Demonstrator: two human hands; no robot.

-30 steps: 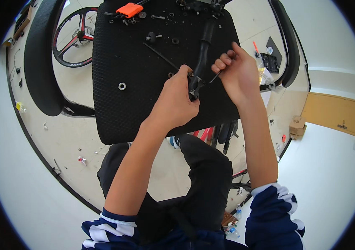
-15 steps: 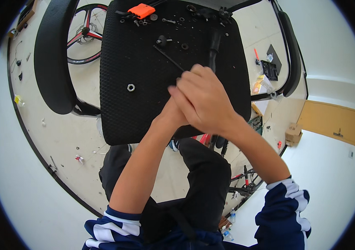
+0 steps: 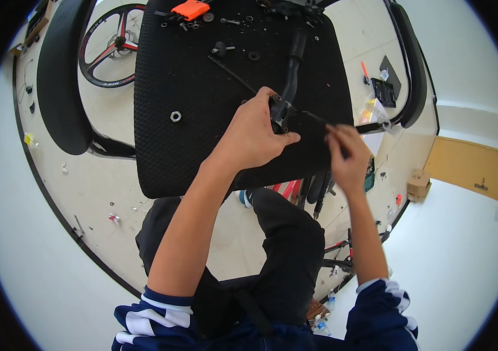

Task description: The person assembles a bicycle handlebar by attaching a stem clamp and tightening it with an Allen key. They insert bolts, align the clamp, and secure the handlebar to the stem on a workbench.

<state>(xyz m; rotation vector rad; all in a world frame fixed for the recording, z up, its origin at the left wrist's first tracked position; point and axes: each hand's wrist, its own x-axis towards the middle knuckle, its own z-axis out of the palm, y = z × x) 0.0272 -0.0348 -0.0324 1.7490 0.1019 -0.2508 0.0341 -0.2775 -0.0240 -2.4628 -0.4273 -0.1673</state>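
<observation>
A black bicycle handlebar (image 3: 293, 70) lies on the black chair seat (image 3: 173, 158), with a stem clamp (image 3: 284, 111) at its near end. My left hand (image 3: 252, 131) is wrapped round the clamp from the left, its thumb stretched along the near side. To the right, my right hand (image 3: 348, 155) pinches a thin dark tool, like a hex key (image 3: 314, 116), whose tip reaches toward the clamp. Motion blurs the tool and fingertips. A thin black rod (image 3: 231, 75) lies just beyond my left hand. A silver hex nut (image 3: 176, 117) sits alone on the seat's left.
Small bolts and washers (image 3: 230, 21) and an orange piece (image 3: 190, 9) lie on the far seat. Armrests (image 3: 65, 76) flank it. On the floor are a three-spoke wheel (image 3: 119, 44), a black case (image 3: 383, 92), a cardboard box (image 3: 418, 183) and a bicycle frame (image 3: 342, 245).
My hands were together over the clamp. The right hand has moved away to the right, now showing the thin tool and the clamp. The view has shifted slightly.
</observation>
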